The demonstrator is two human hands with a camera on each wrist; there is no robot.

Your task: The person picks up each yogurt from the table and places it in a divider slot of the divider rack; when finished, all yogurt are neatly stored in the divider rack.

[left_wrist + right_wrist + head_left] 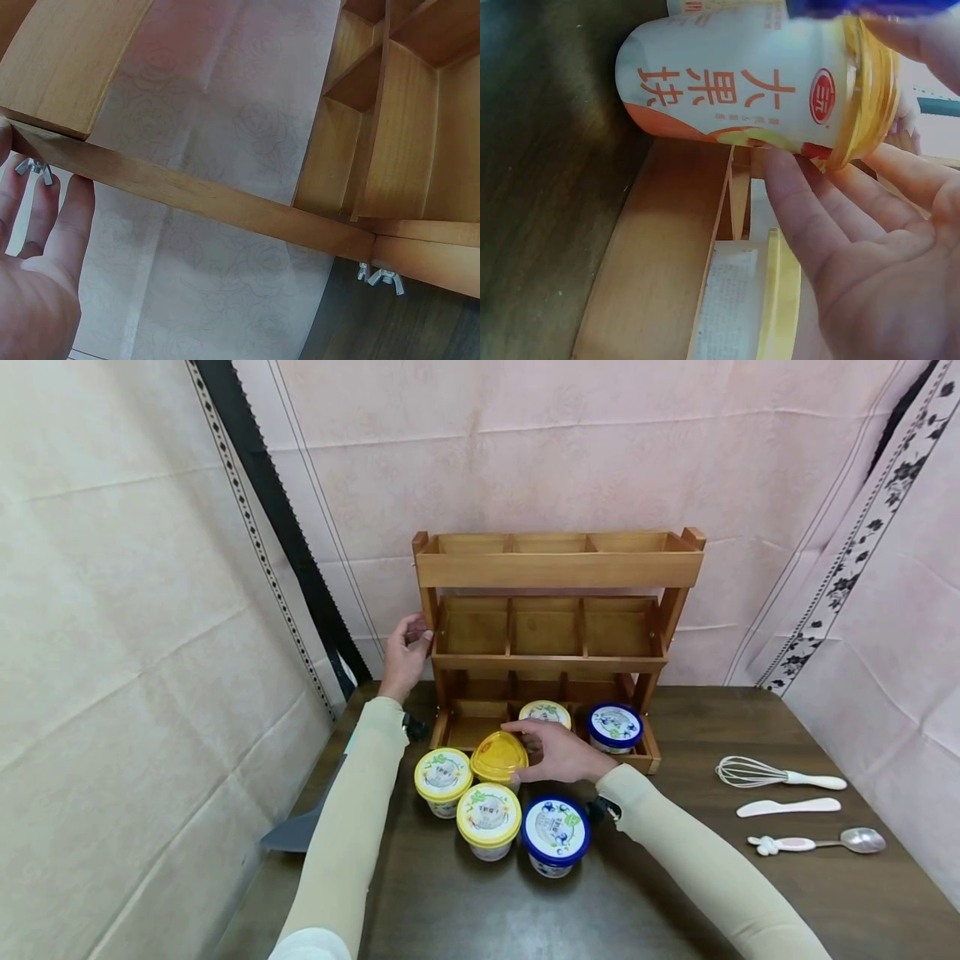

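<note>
At the left side of a three-tier wooden shelf (558, 572), my left hand (405, 658) grips its upright post (187, 191). In the left wrist view the thumb lies on one side of the post and fingers on the other, around a wing nut (34, 169). My right hand (566, 753) holds a yogurt cup with a plain yellow lid (498, 755) between thumb and fingers, in front of the bottom tier. In the right wrist view, orange lettering marks this yogurt cup (720, 90), its base close to the table.
Two yellow-lidded cups (442, 774) (488, 815) and a blue-lidded cup (556, 828) stand in front. The bottom tier holds a yellow-lidded cup (545, 712) and a blue-lidded cup (615, 725). A whisk (780, 774), white knife (789, 807) and spoon (817, 842) lie right.
</note>
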